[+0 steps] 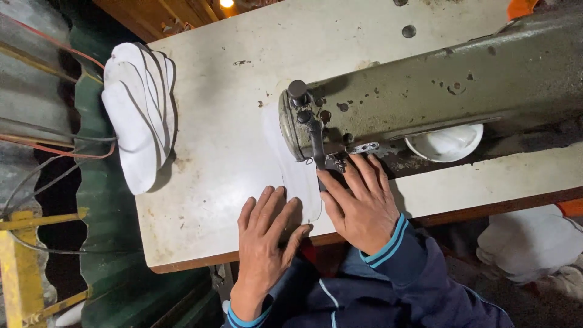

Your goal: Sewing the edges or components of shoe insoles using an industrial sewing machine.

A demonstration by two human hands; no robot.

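A long white fabric piece (pixel 297 173) lies flat on the worn white table (pixel 212 152), running under the head of a grey-green sewing machine (pixel 437 85). My left hand (pixel 265 234) presses flat on the near end of the piece, fingers spread. My right hand (pixel 359 200) lies flat beside it, fingertips right at the needle and presser foot (pixel 336 161), holding the fabric down. Neither hand grips anything. The needle tip is hidden behind the machine head.
A stack of white cut pieces (pixel 139 112) hangs over the table's left edge. A white bowl-like shape (pixel 446 143) shows under the machine arm. Cables (pixel 54 149) and a yellow frame (pixel 21 261) stand at left. More white material (pixel 531 243) lies low right.
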